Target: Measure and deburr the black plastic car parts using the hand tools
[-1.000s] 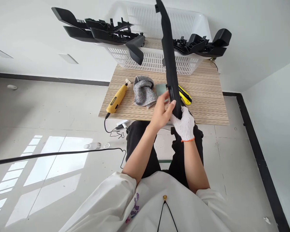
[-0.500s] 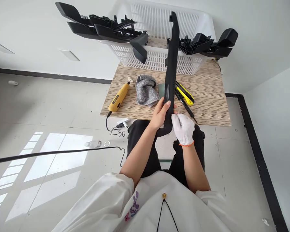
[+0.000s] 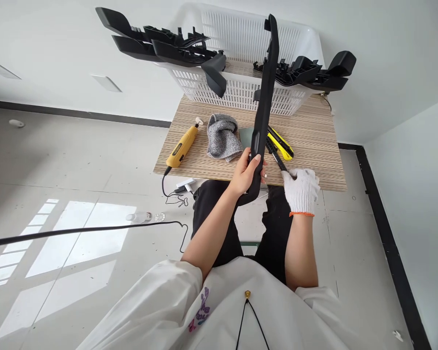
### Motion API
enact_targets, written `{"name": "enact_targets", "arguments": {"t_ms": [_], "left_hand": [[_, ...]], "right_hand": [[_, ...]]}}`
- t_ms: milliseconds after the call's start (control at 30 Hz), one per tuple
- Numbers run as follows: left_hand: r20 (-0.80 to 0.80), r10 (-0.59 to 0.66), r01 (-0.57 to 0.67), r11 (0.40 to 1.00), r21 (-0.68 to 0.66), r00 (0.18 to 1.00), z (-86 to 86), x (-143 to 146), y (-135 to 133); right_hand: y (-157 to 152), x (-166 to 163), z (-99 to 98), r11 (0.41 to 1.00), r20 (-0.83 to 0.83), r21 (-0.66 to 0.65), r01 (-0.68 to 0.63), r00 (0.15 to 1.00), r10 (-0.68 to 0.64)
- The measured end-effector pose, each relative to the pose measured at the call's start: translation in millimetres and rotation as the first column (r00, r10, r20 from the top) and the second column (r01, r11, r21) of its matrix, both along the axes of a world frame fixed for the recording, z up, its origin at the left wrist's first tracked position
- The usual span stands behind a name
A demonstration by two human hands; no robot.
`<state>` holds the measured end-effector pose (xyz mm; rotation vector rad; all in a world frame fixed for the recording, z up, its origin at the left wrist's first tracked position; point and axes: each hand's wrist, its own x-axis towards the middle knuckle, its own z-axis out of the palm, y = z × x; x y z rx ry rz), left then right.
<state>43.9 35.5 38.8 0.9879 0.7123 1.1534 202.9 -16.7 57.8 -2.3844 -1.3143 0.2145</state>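
Note:
A long, narrow black plastic trim piece [image 3: 265, 97] stands nearly upright in front of me, its curved lower end over my lap. My bare left hand [image 3: 245, 174] is wrapped round its lower part, the thumb on the front face. To the right, my right hand [image 3: 301, 190], in a white knitted glove with an orange cuff, is closed at the near end of a slim black knife-like tool [image 3: 276, 156] lying on the table. The fingertips are partly hidden. Beside that tool lies a yellow and black utility knife [image 3: 282, 143], partly behind the trim piece.
A white plastic basket [image 3: 237, 90] at the back of the wood-grain table [image 3: 314, 146] holds several black plastic parts [image 3: 175, 46] that jut over both sides. A grey cloth [image 3: 222, 138] and a corded yellow rotary tool [image 3: 182, 147] lie left. A bottle [image 3: 140, 217] lies on the floor.
My gloved right hand has left the trim piece and moved right to the slim black tool. The trim piece, still in my left hand, has tilted slightly, its top further right.

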Motion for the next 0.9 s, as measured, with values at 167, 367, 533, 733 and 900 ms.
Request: {"name": "enact_targets", "arguments": {"t_ms": [167, 367, 533, 733, 900], "left_hand": [[-0.044, -0.009, 0.009, 1.0, 0.001, 0.999, -0.2, 0.6, -0.5], [-0.067, -0.006, 0.007, 1.0, 0.02, 0.998, -1.4, 1.5, -0.4], [-0.082, -0.015, 0.015, 1.0, 0.003, 0.997, -2.6, 0.3, -0.4], [-0.059, -0.01, 0.009, 1.0, -0.002, 0.998, -3.1, 0.3, -1.4], [0.017, -0.005, 0.005, 1.0, -0.011, 1.0, -4.2, -1.5, -1.1]], "right_hand": [[-1.9, 4.8, 0.2, 0.986, 0.052, -0.072, -0.152, 0.986, 0.156], [-0.3, 12.8, -17.5, 0.961, 0.103, 0.048, -0.271, 0.959, 0.265], [5.2, 12.6, -26.7, 0.965, 0.027, 0.19, -0.178, 0.984, 0.176], [6.8, 14.7, -28.3, 0.921, -0.175, 0.389, 0.007, 0.982, 0.066], [3.2, 18.9, -15.4, 0.883, -0.622, 0.358, 0.303, 0.783, -0.016]]}}
